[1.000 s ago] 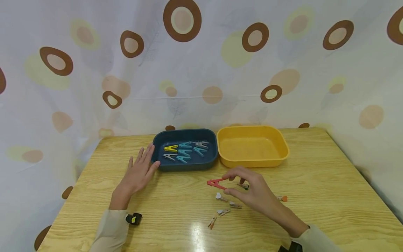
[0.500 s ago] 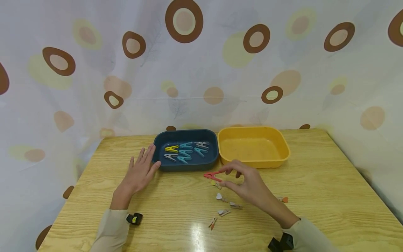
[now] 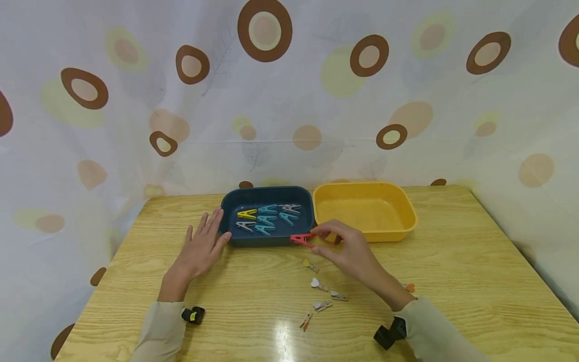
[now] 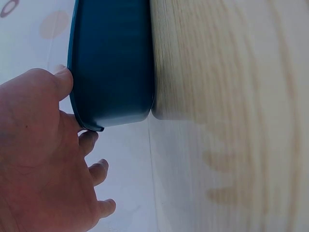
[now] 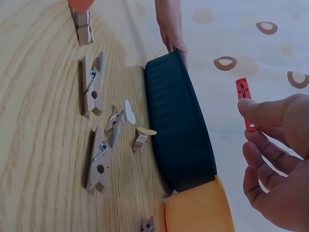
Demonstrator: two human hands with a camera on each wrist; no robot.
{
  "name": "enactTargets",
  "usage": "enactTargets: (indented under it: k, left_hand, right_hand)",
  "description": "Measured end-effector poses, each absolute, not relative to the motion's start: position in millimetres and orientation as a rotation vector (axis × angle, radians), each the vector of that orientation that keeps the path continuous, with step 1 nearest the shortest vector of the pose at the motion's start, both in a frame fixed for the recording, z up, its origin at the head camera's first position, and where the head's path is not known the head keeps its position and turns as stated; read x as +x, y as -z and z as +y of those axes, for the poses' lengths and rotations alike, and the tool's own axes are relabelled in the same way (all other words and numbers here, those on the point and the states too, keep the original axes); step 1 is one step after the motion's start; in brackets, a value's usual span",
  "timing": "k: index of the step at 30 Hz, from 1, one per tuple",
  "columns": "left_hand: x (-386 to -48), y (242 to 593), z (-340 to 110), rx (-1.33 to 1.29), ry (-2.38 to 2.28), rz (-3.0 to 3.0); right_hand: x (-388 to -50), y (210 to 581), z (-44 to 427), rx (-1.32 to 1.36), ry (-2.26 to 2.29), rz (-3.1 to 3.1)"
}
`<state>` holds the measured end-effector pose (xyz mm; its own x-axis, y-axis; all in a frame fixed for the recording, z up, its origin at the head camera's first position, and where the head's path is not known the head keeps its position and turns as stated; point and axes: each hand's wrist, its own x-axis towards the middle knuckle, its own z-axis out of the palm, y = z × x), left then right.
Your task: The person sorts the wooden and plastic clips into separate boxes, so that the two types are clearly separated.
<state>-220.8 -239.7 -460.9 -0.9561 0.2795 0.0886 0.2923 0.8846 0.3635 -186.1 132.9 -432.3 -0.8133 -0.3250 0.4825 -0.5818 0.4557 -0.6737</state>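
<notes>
In the head view, my right hand pinches a red clothespin between thumb and fingers. The red clothespin also shows in the right wrist view. It is held above the front right edge of the dark blue basin. Inside that basin lie several light blue clothespins, a yellow one and grey ones. At the basin's left end, my left hand has its fingers spread and touches the rim. The left wrist view shows its thumb on the basin's edge.
A yellow basin stands against the blue one on its right. On the wooden table lie several small wooden clothespins, with a yellow heart, white hearts and an orange heart. A patterned curtain hangs behind.
My right hand has carried the red clothespin forward and slightly left, from above the table to the blue basin's front edge. The left hand has stayed at the basin's left end.
</notes>
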Motion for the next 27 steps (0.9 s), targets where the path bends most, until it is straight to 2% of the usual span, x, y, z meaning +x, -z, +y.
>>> enactTargets:
  k: [27]
  left_hand:
    - [-221,461,-240,-0.455,0.559,-3.027]
  right_hand:
    - [-222,438,113,0.650,-1.355,-2.512]
